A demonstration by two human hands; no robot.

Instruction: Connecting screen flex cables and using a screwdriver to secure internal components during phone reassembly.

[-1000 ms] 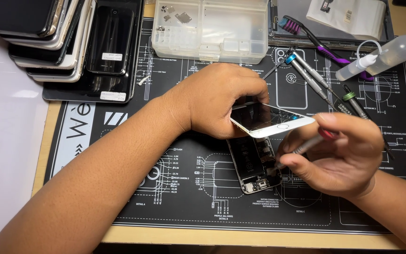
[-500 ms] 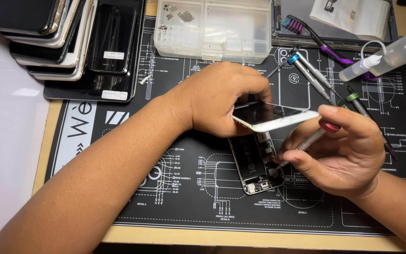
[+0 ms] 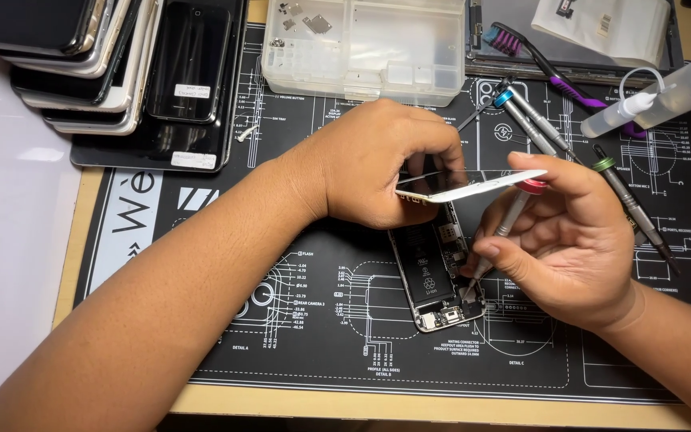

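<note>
Silver screwdrivers (image 3: 557, 136): three loose, one (image 3: 499, 232) held.

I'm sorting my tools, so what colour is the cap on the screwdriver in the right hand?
Red: the screwdriver in the right hand has a red cap, clearest in the head view.

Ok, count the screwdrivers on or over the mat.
3. One red-capped screwdriver in the right hand, tip at the open phone; a blue-capped one and a green-capped one lie on the mat. Hands may hide more.
</note>
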